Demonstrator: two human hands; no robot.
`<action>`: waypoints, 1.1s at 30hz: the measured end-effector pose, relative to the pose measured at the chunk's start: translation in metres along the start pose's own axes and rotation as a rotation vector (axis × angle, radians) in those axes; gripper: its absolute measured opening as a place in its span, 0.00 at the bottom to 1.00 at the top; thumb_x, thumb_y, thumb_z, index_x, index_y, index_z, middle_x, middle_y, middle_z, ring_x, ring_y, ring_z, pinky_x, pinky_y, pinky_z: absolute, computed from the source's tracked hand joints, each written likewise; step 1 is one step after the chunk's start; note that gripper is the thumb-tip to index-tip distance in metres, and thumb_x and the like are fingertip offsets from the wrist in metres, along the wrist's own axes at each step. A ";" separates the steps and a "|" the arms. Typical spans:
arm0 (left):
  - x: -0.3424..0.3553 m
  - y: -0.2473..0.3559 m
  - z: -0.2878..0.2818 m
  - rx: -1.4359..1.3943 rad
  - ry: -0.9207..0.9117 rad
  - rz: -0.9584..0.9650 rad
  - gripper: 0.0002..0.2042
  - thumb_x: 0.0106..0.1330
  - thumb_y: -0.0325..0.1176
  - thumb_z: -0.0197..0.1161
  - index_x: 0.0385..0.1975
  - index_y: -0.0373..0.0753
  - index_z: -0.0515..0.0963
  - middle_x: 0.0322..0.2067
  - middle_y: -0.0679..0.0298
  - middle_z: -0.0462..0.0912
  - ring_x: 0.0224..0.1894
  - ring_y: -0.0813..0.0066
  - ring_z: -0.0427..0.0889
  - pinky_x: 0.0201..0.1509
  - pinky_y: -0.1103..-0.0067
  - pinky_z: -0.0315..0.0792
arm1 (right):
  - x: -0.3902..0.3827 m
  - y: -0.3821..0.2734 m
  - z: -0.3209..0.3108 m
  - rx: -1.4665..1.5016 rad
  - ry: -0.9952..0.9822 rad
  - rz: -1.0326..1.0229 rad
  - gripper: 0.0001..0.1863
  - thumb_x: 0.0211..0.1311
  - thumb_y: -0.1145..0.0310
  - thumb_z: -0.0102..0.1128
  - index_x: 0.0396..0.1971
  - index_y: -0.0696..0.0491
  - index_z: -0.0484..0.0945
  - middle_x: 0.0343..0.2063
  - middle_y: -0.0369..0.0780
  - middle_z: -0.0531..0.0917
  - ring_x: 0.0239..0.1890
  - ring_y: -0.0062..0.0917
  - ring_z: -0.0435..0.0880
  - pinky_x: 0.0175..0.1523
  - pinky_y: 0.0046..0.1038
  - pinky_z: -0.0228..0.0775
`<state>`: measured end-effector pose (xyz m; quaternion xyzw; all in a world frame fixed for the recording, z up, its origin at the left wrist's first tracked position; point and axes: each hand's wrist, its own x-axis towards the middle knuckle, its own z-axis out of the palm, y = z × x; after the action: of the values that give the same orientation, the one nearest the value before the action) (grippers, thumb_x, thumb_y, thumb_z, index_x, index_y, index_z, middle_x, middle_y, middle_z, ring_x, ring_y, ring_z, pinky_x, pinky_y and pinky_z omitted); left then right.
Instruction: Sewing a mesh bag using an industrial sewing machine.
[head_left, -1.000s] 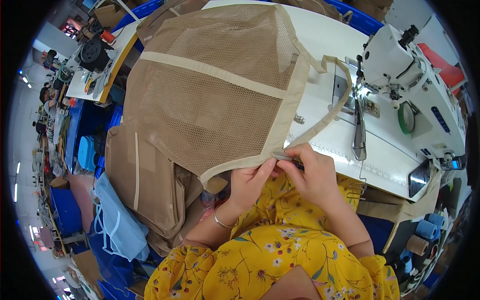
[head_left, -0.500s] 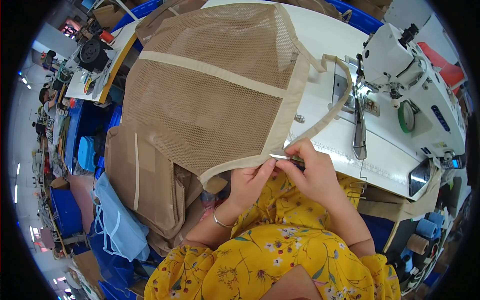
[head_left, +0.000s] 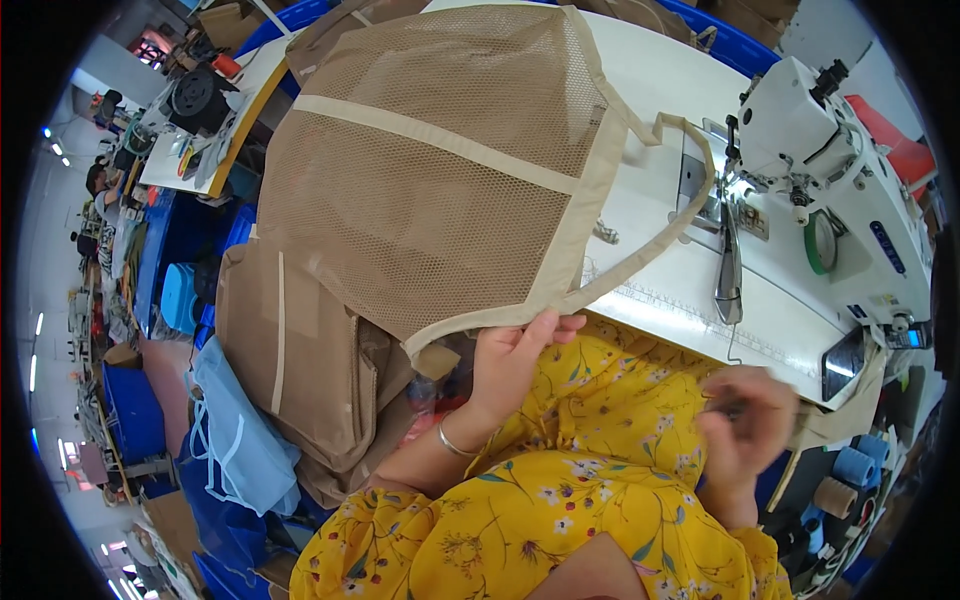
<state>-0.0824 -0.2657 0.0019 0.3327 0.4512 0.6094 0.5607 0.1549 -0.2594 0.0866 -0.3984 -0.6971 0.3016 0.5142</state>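
A large brown mesh bag (head_left: 430,210) with beige binding tape lies over the white sewing table. My left hand (head_left: 510,365) pinches the beige tape (head_left: 525,313) at the bag's near corner between thumb and fingers. From that corner a loose strap of the same tape (head_left: 650,250) loops right toward the sewing machine's needle area. Away to the right, by the table's front edge, my right hand (head_left: 745,425) is blurred by motion. Its fingers are curled round the thread snips (head_left: 735,407), of which only a dark, smeared part shows.
The white sewing machine (head_left: 800,130) stands at the right, with a green tape roll (head_left: 820,242) on it. A phone (head_left: 842,365) lies at the table's right corner. Folded brown bags (head_left: 290,350) and a light blue bag (head_left: 240,435) are piled left. Thread cones (head_left: 855,468) stand lower right.
My right hand has left the bag's corner and swung right, taking the snips off the tape. My left hand stays at the corner. The whole view has shifted slightly.
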 end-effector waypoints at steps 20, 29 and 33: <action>-0.004 0.003 -0.001 -0.311 0.207 0.068 0.13 0.75 0.33 0.52 0.52 0.33 0.74 0.53 0.56 0.80 0.48 0.73 0.82 0.50 0.78 0.77 | 0.017 -0.022 -0.012 -0.215 -0.197 -0.208 0.15 0.55 0.77 0.64 0.44 0.56 0.79 0.46 0.42 0.83 0.48 0.36 0.81 0.55 0.30 0.72; -0.019 0.001 -0.009 -0.340 0.169 0.058 0.12 0.74 0.32 0.52 0.49 0.33 0.77 0.45 0.61 0.82 0.46 0.76 0.82 0.48 0.76 0.78 | 0.049 0.042 0.118 -0.109 -0.476 -0.211 0.10 0.55 0.70 0.66 0.34 0.54 0.75 0.37 0.39 0.78 0.43 0.37 0.78 0.52 0.38 0.67; -0.020 0.000 -0.014 -0.333 0.240 0.027 0.11 0.75 0.33 0.52 0.44 0.33 0.79 0.41 0.61 0.84 0.40 0.76 0.82 0.45 0.76 0.79 | 0.053 0.043 0.120 0.043 -0.601 0.025 0.10 0.56 0.70 0.67 0.35 0.52 0.76 0.35 0.39 0.78 0.37 0.35 0.80 0.42 0.33 0.73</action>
<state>-0.0926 -0.2875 -0.0010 0.1666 0.4033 0.7183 0.5419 0.0426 -0.1933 0.0418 -0.2891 -0.8065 0.4269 0.2893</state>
